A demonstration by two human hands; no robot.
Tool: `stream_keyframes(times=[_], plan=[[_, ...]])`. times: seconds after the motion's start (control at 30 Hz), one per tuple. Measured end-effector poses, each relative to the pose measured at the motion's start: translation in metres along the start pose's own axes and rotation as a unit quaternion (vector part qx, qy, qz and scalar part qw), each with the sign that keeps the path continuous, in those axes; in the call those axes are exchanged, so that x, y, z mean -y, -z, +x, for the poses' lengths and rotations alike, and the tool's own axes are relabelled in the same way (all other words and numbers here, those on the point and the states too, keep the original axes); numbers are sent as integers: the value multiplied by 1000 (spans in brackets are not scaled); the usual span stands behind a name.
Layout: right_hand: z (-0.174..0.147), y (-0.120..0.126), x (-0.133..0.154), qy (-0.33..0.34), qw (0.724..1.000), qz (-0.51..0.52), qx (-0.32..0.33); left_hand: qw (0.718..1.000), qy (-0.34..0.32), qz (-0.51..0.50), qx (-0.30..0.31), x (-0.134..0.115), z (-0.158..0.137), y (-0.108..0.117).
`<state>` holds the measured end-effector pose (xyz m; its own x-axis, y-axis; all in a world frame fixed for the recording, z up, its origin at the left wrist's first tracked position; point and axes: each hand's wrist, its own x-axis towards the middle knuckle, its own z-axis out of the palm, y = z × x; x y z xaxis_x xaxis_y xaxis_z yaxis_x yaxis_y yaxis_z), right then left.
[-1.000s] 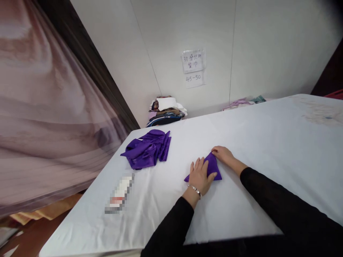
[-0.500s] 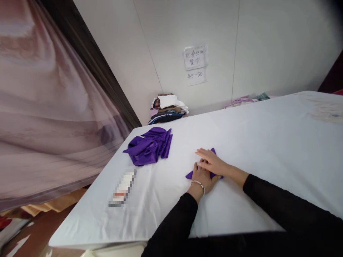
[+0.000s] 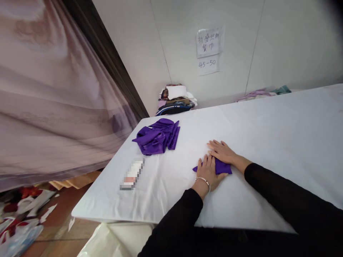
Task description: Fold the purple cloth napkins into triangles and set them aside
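So, the left hand (image 3: 207,172) lies flat on the folded purple napkin (image 3: 223,167), its fingers a little apart and not pinching. Just past it, the right hand (image 3: 222,151) lies flat along the napkin's far edge, its fingers a bit spread too. The napkin sits under both hands on the white tablecloth (image 3: 254,132). If one hand lifts too soon, the fold could pop open. Shiny cloth might slide if pushed, making the edges crooked. Farther left sit a messy purple cloth heap (image 3: 158,137) and a blurred flat thing (image 3: 132,174).
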<state>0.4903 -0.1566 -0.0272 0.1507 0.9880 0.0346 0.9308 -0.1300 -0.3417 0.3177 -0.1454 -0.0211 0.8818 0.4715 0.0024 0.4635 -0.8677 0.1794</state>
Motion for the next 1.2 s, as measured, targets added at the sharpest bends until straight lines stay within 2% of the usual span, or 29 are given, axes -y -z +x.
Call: stream_keyframes(times=[0.33, 0.47, 0.57, 0.67, 0.77, 0.83, 0.9, 1.0, 1.13, 1.2], plan=[[1, 0, 1, 11, 1000, -6, -7, 996, 85, 15, 7, 29, -71, 13], [2, -1, 0, 12, 1000, -12, -8, 993, 118, 18, 20, 36, -84, 22], [2, -1, 0, 15, 1000, -19, -11, 990, 138, 30, -13, 31, -77, 29], [2, -1, -1, 28, 999, -25, -18, 994, 74, 45, -62, 16, -57, 29], [2, -1, 0, 30, 999, -25, -22, 998, -7, 34, -48, 3, -33, 21], [2, -1, 0, 29, 999, -29, -22, 999, -20, 25, -26, -1, -20, 14], [2, 0, 0, 27, 999, -28, -19, 1000, -10, 15, -20, -1, -11, 9], [3, 3, 0, 9, 1000, 20, -7, 999, 10, -30, -40, 4, -5, 9], [-2, 12, -2, -9, 996, 93, 11, 983, 67, -162, -57, 12, -4, 19], [-12, 18, -3, -2, 989, 149, 9, 974, 101, -196, -61, 20, -1, 28]])
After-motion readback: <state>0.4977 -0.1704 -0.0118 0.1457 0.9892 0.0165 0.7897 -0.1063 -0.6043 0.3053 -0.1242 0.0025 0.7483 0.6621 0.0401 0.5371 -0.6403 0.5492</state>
